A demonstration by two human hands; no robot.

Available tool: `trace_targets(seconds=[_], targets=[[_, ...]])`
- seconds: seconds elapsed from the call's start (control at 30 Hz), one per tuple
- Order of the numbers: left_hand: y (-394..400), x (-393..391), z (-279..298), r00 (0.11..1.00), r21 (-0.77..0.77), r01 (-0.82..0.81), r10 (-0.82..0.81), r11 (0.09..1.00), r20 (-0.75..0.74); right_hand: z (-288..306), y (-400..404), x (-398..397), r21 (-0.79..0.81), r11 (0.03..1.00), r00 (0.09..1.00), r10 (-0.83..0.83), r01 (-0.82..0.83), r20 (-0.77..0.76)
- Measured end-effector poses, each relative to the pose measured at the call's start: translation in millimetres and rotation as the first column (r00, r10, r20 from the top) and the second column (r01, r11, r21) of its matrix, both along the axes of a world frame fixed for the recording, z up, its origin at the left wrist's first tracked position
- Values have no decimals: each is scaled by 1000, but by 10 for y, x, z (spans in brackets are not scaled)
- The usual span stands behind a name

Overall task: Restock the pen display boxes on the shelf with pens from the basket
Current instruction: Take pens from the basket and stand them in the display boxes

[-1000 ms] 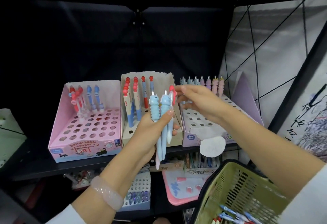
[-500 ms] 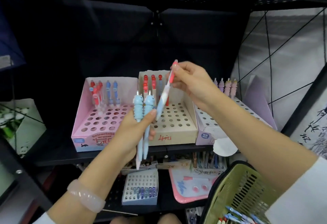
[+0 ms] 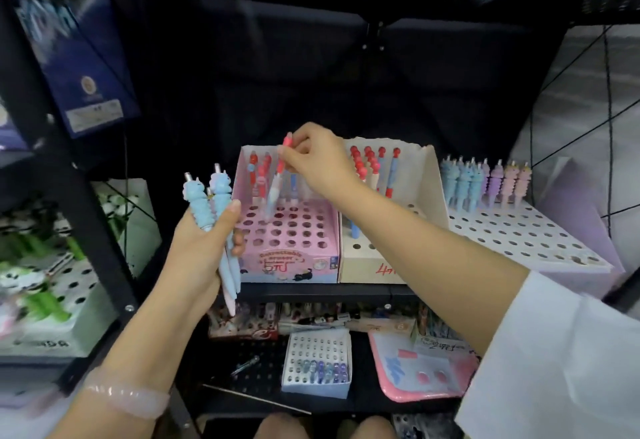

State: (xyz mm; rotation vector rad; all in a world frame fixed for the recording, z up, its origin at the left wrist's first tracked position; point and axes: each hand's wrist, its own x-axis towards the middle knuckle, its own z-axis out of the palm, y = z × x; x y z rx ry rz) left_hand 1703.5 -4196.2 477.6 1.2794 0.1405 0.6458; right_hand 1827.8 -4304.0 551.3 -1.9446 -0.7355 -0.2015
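My right hand [image 3: 318, 161] pinches the red top of a red-capped white pen [image 3: 276, 186] over the pink display box [image 3: 287, 230]; the pen's lower end sits at the box's back holes. My left hand [image 3: 201, 251] grips a bunch of blue unicorn pens [image 3: 216, 217] upright, left of the pink box. A cream display box [image 3: 391, 217] with red and blue pens stands in the middle. A white-and-lilac display box [image 3: 519, 230] with unicorn pens stands on the right. The basket is out of view.
All three boxes stand on a black shelf [image 3: 346, 289]. A lower shelf holds a small white pen tray [image 3: 317, 366] and a pink board [image 3: 419, 369]. A black upright post [image 3: 86, 196] and a box with green pens [image 3: 45, 282] are at the left.
My right hand carried the red-capped pen leftward from the cream box to the pink box and lowered its tip to the holes. The view shifted left, and the basket left the frame.
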Motion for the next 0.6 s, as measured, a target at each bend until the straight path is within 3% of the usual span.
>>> trace_targets(seconds=[0.23, 0.43, 0.6], targets=[[164, -33, -150, 999, -91, -29, 25, 995, -45, -246, 198, -14, -186, 982, 998, 18, -7, 56], [129, -14, -157, 1000, -45, -4, 3, 999, -26, -284, 265, -13, -206, 979, 997, 9, 7, 78], [45, -44, -131, 1000, -35, 21, -21, 999, 7, -249, 264, -52, -347, 937, 993, 79, -43, 88]])
